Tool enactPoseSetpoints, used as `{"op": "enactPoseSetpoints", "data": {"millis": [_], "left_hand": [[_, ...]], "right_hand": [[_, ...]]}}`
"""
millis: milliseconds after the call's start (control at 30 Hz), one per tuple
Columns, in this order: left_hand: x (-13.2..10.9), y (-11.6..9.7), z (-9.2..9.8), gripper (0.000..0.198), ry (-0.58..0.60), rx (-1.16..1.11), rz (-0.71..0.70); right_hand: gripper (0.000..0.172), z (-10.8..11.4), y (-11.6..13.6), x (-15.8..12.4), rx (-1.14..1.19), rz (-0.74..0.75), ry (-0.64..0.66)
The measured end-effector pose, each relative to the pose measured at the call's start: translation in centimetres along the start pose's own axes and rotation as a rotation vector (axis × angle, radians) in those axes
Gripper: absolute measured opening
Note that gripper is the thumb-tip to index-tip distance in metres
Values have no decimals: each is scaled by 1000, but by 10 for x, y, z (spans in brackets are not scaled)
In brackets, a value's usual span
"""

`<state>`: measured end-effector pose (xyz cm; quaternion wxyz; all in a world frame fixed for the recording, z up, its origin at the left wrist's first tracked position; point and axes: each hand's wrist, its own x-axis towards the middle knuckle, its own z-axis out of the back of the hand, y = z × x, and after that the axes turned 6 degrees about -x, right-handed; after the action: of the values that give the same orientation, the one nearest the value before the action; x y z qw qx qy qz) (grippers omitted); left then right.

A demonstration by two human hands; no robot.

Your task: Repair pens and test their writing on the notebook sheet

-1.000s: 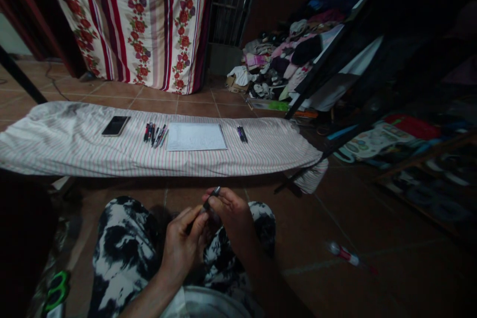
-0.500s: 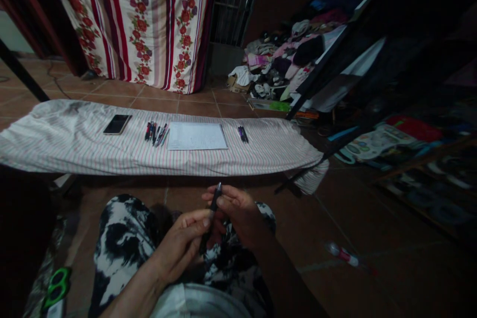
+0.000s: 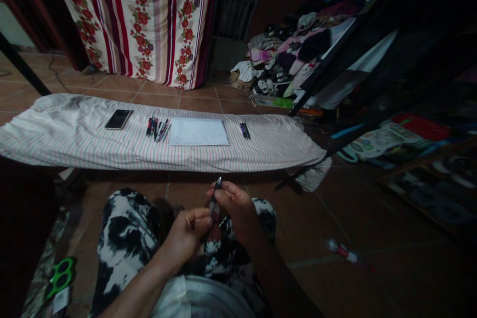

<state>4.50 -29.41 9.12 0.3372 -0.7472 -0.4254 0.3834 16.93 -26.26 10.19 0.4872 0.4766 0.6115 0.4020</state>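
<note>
Above my lap, a dark pen (image 3: 216,191) with a silvery tip points up and away from me. My right hand (image 3: 237,208) pinches its upper part between thumb and fingers. Lower down, my left hand (image 3: 190,231) grips the same pen, its thumb and forefinger closed around it. My fingers hide the pen's bottom end. Beyond my hands, a spiral notebook (image 3: 200,132) lies open on the striped cloth (image 3: 122,151). Several pens (image 3: 158,129) lie to its left, and a few more pens (image 3: 245,131) lie to its right.
A phone (image 3: 119,119) rests on the cloth at the left. Green-handled scissors (image 3: 60,278) are at the lower left, and a bottle-like item (image 3: 341,251) lies on the tiled floor at right. A pile of clothes (image 3: 286,54) stands behind, beside a floral curtain (image 3: 141,25).
My left hand has shifted slightly along the pen, and more of the pen's middle shows between my hands. My right hand still holds the upper part. The view has tilted a little.
</note>
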Motion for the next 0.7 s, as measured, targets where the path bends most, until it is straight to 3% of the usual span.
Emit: {"op": "enactPoseSetpoints", "data": {"millis": [133,267,367,500,700], "left_hand": [[6,11,4,23,-127,123,-91],[7,8,4,23,-24,-124,-8],[8,0,5,17,29,-427,32],[12,-6,8,14,-58,-637,43],[15,-7,5,27,-194,-789,126]], "right_hand": [[33,-3,-5,1,-71,1,-68],[46,2,-10,2,-117,35,-38],[64,8,-15,3,-80,73,131],[69,15,-24,1,-12,51,411],[74,16,-32,-7,-33,81,517]]}}
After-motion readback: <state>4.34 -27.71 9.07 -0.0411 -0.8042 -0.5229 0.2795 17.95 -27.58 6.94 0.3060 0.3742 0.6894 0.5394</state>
